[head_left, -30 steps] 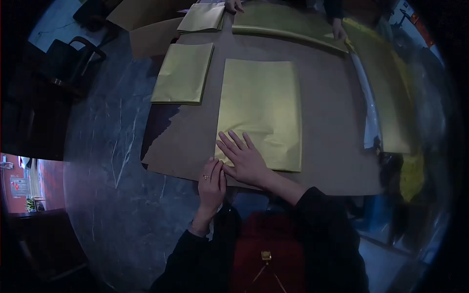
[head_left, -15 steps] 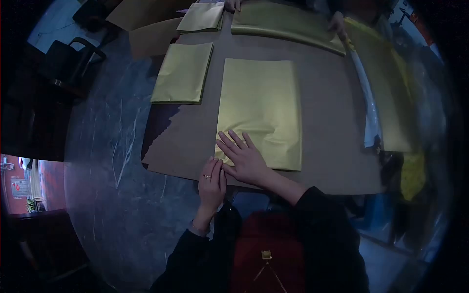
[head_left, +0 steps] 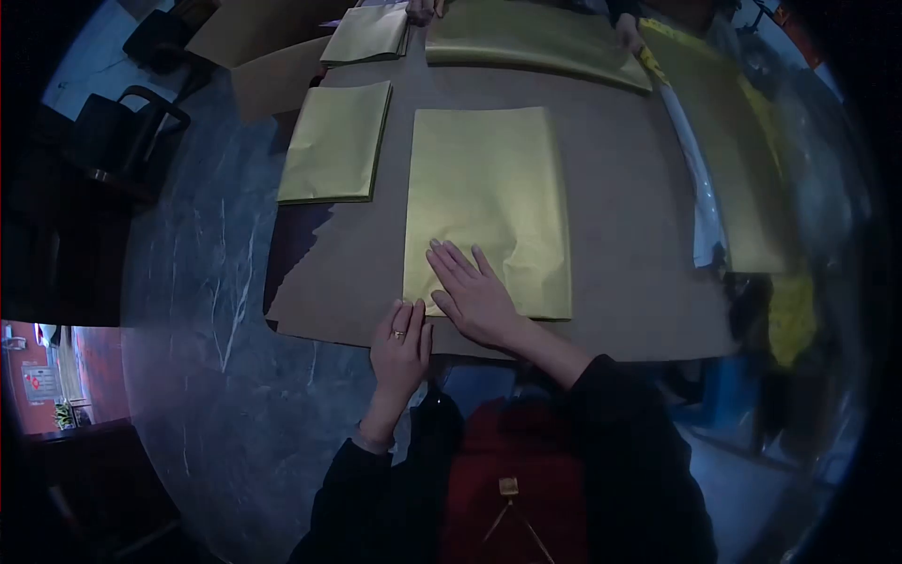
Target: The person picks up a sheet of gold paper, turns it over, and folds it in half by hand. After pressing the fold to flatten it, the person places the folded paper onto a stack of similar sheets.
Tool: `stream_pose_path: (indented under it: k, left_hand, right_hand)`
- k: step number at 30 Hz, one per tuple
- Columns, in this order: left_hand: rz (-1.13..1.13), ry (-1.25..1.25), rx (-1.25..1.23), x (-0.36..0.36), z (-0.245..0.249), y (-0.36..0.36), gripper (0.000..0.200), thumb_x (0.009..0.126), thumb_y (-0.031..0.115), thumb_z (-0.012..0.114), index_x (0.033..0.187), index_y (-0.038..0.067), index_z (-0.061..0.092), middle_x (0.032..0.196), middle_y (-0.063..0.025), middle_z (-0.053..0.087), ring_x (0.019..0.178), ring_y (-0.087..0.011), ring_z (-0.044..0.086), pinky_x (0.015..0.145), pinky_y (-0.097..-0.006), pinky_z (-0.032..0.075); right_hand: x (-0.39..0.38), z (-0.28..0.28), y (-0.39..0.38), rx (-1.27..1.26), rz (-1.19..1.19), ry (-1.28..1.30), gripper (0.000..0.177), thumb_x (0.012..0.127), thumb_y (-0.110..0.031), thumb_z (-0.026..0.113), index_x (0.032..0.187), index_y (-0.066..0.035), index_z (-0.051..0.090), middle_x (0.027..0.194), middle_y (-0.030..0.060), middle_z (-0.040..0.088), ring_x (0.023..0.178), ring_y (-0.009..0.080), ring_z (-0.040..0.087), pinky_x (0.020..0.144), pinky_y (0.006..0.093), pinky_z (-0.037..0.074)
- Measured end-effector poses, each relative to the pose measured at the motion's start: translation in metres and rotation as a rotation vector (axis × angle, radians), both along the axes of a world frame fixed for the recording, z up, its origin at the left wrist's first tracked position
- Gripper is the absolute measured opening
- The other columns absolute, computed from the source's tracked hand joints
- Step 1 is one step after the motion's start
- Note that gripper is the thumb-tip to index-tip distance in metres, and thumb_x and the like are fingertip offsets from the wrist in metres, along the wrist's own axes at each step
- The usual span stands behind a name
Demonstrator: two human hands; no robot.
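Observation:
A folded gold sheet [head_left: 489, 174] with a satin sheen lies on the brown board in front of me. Its near part is creased and rippled. My right hand [head_left: 474, 303] rests flat on its lower left area, palm down, fingers stretched out. At the near left corner, my left hand [head_left: 399, 343], with a ring on one finger, has its fingers together and closed on the sheet's edge. The underside of that grip is hidden. The two hands are close but apart.
A folded gold stack [head_left: 336, 141] lies left, and another stack [head_left: 371, 33] behind it. Across the board [head_left: 629, 207], another person's hand [head_left: 629, 33] is beside a larger gold sheet [head_left: 536, 42]. Gold material with a white edge [head_left: 719, 150] lies right. A cardboard box [head_left: 272, 80] stands far left.
My right thumb has lifted away from my left fingers and moved up the sheet. The right fingers have drawn closer together. The whole view has shifted slightly.

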State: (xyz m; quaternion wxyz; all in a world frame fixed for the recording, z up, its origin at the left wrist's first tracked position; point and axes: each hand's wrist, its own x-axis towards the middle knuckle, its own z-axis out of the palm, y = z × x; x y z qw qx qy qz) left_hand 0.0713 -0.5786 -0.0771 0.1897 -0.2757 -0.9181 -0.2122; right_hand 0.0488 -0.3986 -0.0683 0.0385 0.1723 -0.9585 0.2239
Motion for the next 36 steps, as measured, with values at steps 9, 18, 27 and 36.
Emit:
stream_pose_path:
  k: [9, 18, 27, 36]
  left_hand:
    - [0.01, -0.002, -0.053, 0.002, 0.002, 0.001, 0.031, 0.085, 0.012, 0.06, 0.116, 0.005, 0.062, 0.109, -0.013, 0.06, 0.107, -0.0315, 0.057, 0.089, -0.04, 0.048]
    - [0.016, -0.001, -0.073, 0.001, 0.001, 0.002, 0.031, 0.087, 0.013, 0.059, 0.116, 0.004, 0.062, 0.11, -0.0128, 0.059, 0.107, -0.0311, 0.057, 0.088, -0.0397, 0.048]
    - [0.02, 0.011, -0.096, 0.002, 0.001, 0.001, 0.034, 0.086, 0.014, 0.06, 0.117, 0.003, 0.06, 0.11, -0.0134, 0.06, 0.107, -0.0312, 0.057, 0.089, -0.04, 0.048]
    - [0.155, -0.033, 0.04, 0.001, 0.016, 0.031, 0.025, 0.084, 0.012, 0.061, 0.106, -0.001, 0.061, 0.107, -0.0152, 0.057, 0.113, -0.0359, 0.052, 0.095, -0.046, 0.041]
  right_hand:
    - [0.018, -0.002, 0.042, 0.014, -0.172, 0.0, 0.057, 0.098, -0.032, 0.037, 0.144, -0.001, 0.025, 0.151, 0.0139, 0.025, 0.14, 0.0273, 0.022, 0.113, 0.0474, 0.015]
    - [0.031, -0.006, 0.069, 0.088, -0.269, -0.005, 0.057, 0.099, -0.035, 0.031, 0.145, -0.001, 0.023, 0.151, 0.0147, 0.022, 0.141, 0.0278, 0.02, 0.114, 0.0464, 0.014]
    - [0.04, 0.003, 0.097, 0.095, -0.245, -0.014, 0.057, 0.099, -0.034, 0.032, 0.144, 0.001, 0.024, 0.151, 0.0162, 0.024, 0.141, 0.0286, 0.02, 0.115, 0.0428, 0.015]
    - [0.039, -0.001, 0.096, 0.193, -0.236, 0.019, 0.054, 0.098, -0.036, 0.035, 0.14, -0.003, 0.034, 0.149, 0.0155, 0.028, 0.14, 0.0289, 0.023, 0.113, 0.0444, 0.019]
